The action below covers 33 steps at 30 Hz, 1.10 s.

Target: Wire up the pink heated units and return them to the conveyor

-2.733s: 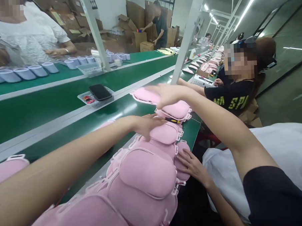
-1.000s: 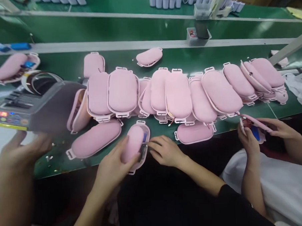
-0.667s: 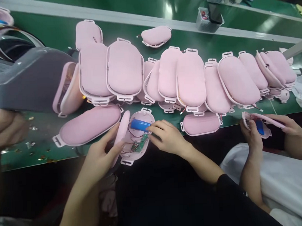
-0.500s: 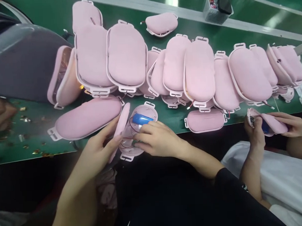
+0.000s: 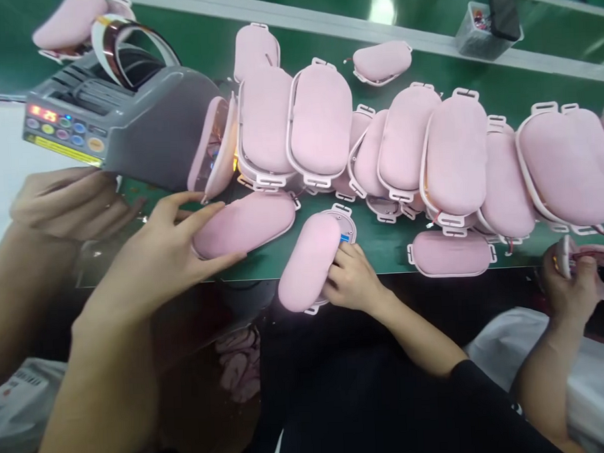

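Note:
My right hand point(image 5: 353, 279) grips a pink oval case point(image 5: 307, 261) at the near edge of the green belt point(image 5: 383, 246). Its fingertips are at the case's gap, where a bit of a blue battery point(image 5: 344, 238) shows. My left hand point(image 5: 159, 254) is to the left, with its fingers over the top edge and its thumb under the lower edge of another pink case point(image 5: 244, 223) that lies flat on the belt. Behind both runs a long row of overlapping pink cases point(image 5: 454, 154).
A grey tape dispenser point(image 5: 127, 124) with an amber tape roll stands at the left; a co-worker's hand point(image 5: 65, 205) rests in front of it. At the right edge another person's hand point(image 5: 575, 285) holds a pink case. A small clear tray point(image 5: 488, 35) sits on the far belt.
The case that stood open with its battery showing is now nearly shut under my right hand. My left hand has let go of its lid and moved left onto the neighbouring case. The view has shifted left.

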Each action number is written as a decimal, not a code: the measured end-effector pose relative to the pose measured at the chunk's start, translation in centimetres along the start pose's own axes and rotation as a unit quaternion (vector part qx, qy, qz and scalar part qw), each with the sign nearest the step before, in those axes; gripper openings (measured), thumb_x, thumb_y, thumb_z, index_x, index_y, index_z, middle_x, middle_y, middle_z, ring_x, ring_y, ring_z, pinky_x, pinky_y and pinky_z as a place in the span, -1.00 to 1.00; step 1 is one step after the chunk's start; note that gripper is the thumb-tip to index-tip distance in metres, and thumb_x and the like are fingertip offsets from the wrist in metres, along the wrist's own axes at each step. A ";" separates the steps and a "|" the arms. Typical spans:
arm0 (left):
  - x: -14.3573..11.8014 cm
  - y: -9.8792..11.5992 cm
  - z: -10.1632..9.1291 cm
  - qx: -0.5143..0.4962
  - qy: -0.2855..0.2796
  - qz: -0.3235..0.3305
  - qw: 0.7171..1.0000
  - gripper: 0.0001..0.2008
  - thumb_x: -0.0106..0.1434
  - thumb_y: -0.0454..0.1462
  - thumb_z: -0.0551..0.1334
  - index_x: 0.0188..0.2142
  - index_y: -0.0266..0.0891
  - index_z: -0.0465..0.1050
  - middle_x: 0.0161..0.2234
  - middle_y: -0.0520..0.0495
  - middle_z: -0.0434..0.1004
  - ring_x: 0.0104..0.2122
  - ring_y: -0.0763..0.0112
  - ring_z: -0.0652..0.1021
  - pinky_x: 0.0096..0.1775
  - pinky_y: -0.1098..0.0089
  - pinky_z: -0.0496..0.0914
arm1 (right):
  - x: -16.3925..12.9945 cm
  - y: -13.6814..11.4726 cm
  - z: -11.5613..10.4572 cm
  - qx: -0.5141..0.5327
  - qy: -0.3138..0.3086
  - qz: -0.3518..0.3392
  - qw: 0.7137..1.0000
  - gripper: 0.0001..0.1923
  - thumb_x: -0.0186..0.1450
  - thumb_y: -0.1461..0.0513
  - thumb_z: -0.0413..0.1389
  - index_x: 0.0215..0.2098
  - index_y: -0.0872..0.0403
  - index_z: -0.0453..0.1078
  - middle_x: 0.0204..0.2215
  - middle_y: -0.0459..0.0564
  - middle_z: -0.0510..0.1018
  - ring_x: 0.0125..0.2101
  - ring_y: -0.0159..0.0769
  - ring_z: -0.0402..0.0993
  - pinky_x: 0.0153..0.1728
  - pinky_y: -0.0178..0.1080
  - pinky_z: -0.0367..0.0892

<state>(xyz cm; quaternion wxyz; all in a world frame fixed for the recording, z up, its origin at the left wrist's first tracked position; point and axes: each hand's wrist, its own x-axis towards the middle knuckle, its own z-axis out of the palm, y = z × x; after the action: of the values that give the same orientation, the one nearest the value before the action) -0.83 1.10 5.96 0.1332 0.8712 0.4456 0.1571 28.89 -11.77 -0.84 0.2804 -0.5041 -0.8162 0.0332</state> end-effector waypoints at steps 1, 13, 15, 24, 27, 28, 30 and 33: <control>-0.1 -0.1 0.1 0.010 -0.011 0.000 1.000 -0.10 0.40 0.40 -0.04 0.31 -0.28 0.31 0.42 -0.23 0.17 0.36 -0.35 0.35 -0.07 -0.17 0.41 | 0.0 0.0 0.0 0.001 0.000 0.001 1.000 -0.76 0.37 0.21 0.20 -0.47 0.05 0.50 -0.41 0.02 0.45 -0.26 -0.18 0.21 -0.27 -0.13 0.04; -1.2 -3.1 0.1 -0.015 0.072 -0.041 0.996 -0.19 0.49 0.31 -0.03 0.10 -0.39 0.54 -0.05 -0.11 0.70 0.01 0.15 0.67 -0.16 0.19 0.32 | 0.3 0.0 0.0 0.000 0.033 -0.017 0.999 -0.73 0.38 0.23 0.18 -0.50 0.06 0.47 -0.43 0.00 0.41 -0.28 -0.20 0.20 -0.29 -0.13 0.02; -1.0 -3.6 0.2 -0.025 0.099 -0.068 0.992 -0.10 0.37 0.42 0.01 0.02 -0.33 0.65 -0.17 -0.09 0.74 -0.16 0.25 0.69 -0.19 0.31 0.42 | 0.2 0.0 0.1 -0.001 0.029 -0.014 0.999 -0.71 0.39 0.22 0.16 -0.50 0.05 0.46 -0.44 0.00 0.41 -0.28 -0.19 0.21 -0.28 -0.13 0.03; -1.0 -3.8 0.3 -0.069 0.143 -0.103 0.982 -0.07 0.31 0.46 0.09 -0.06 -0.36 0.70 -0.34 -0.08 0.71 -0.42 0.43 0.54 -0.34 0.42 0.30 | 0.1 0.0 0.3 0.008 0.046 -0.014 0.999 -0.71 0.39 0.22 0.16 -0.51 0.06 0.45 -0.44 0.00 0.39 -0.29 -0.20 0.19 -0.29 -0.13 0.05; -1.0 -3.4 -0.1 -0.076 0.119 -0.080 0.987 -0.14 0.45 0.36 0.06 -0.01 -0.44 0.61 -0.31 -0.08 0.63 -0.20 0.29 0.64 -0.26 0.34 0.22 | 0.0 0.0 0.4 0.004 0.032 -0.009 0.999 -0.71 0.40 0.20 0.15 -0.50 0.05 0.46 -0.44 0.01 0.37 -0.27 -0.18 0.19 -0.27 -0.12 0.06; -1.1 -3.2 -0.2 -0.081 0.102 -0.069 0.989 -0.19 0.52 0.29 0.04 0.02 -0.49 0.55 -0.29 -0.08 0.60 -0.09 0.18 0.65 -0.23 0.28 0.15 | -0.1 0.0 0.4 0.002 0.028 -0.008 1.000 -0.70 0.41 0.20 0.14 -0.49 0.04 0.46 -0.43 0.01 0.37 -0.27 -0.18 0.19 -0.27 -0.12 0.06; -1.1 -3.0 -0.4 -0.094 0.071 -0.049 0.992 -0.29 0.61 0.16 0.01 0.04 -0.55 0.45 -0.25 -0.09 0.54 0.06 0.02 0.60 -0.21 0.16 0.03 | -0.1 0.0 0.5 0.003 0.028 -0.008 1.000 -0.70 0.41 0.20 0.14 -0.49 0.05 0.46 -0.43 0.01 0.37 -0.26 -0.18 0.19 -0.26 -0.12 0.07; -1.1 -3.1 -0.1 -0.101 0.117 -0.048 0.987 -0.23 0.54 0.26 0.05 0.02 -0.48 0.55 -0.31 -0.05 0.53 -0.06 0.16 0.63 -0.23 0.27 0.13 | -0.2 0.0 0.5 0.008 0.030 -0.009 0.999 -0.71 0.42 0.20 0.13 -0.48 0.05 0.46 -0.41 0.02 0.38 -0.25 -0.17 0.19 -0.26 -0.12 0.08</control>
<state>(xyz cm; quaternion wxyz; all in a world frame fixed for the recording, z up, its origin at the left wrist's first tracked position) -3.76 2.00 4.76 0.1750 0.8066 0.4813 0.2952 28.73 -11.81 -1.37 0.3085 -0.4958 -0.8115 0.0222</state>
